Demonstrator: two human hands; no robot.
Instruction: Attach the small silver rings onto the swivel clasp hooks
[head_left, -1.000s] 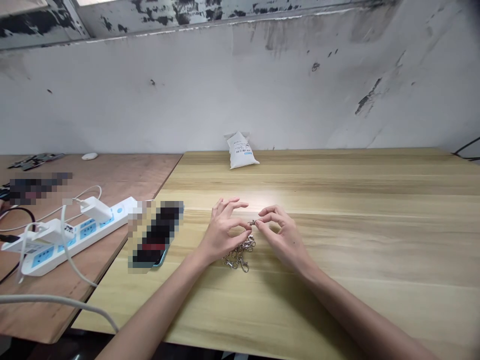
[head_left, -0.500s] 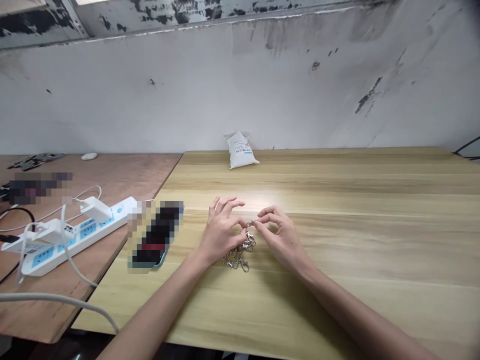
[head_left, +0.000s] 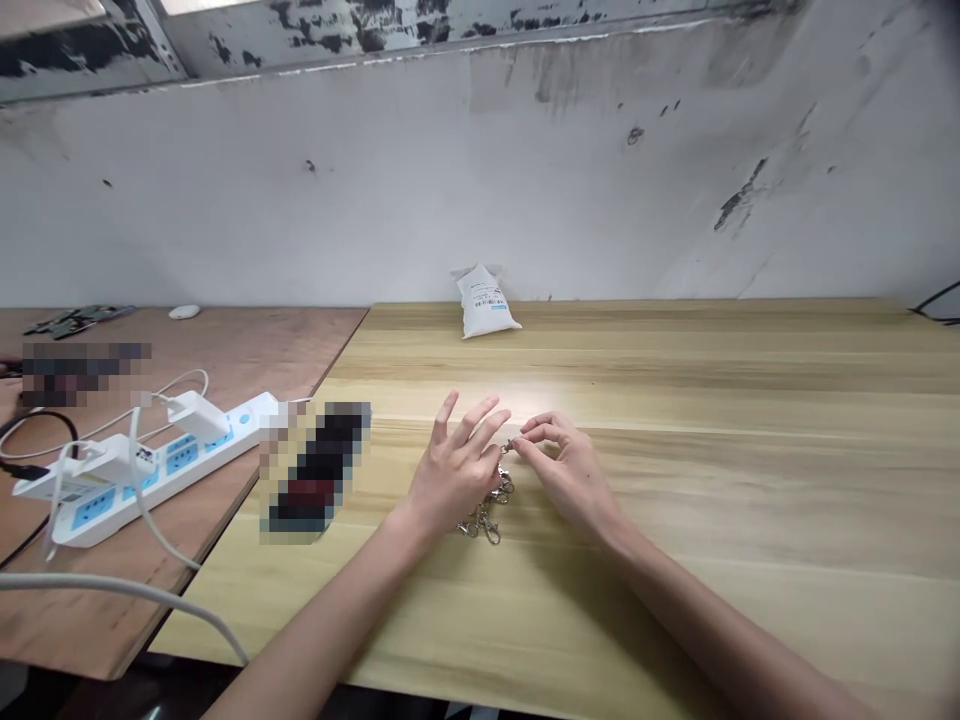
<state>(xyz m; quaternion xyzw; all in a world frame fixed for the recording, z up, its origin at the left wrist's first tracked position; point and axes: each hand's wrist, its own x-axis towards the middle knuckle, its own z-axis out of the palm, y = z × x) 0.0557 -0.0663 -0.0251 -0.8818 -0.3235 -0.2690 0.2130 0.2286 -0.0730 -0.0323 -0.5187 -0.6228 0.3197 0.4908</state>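
In the middle of the wooden table, several silvery lobster clasps with rings (head_left: 490, 528) lie in a loose heap, partly covered by my left hand (head_left: 463, 462). A small metal lobster clasp (head_left: 507, 447) is held up between both hands, just above the heap. My right hand (head_left: 562, 468) pinches one end of it between thumb and forefinger, the other fingers curled. At the other end my left thumb and forefinger close on its ring, though the thumb is largely hidden. The remaining left fingers are raised and spread.
Behind the hands, a white labelled plastic packet (head_left: 486, 302) rests near the wall. To the left lies a pixelated dark object (head_left: 319, 475). A white power strip (head_left: 169, 465) with chargers and cables sits on the adjoining brown table (head_left: 300, 340).
My left hand has turned a little, its free fingers lifting and spreading further right over the clasps. The right hand keeps its pinch almost in place. The view has shifted slightly.
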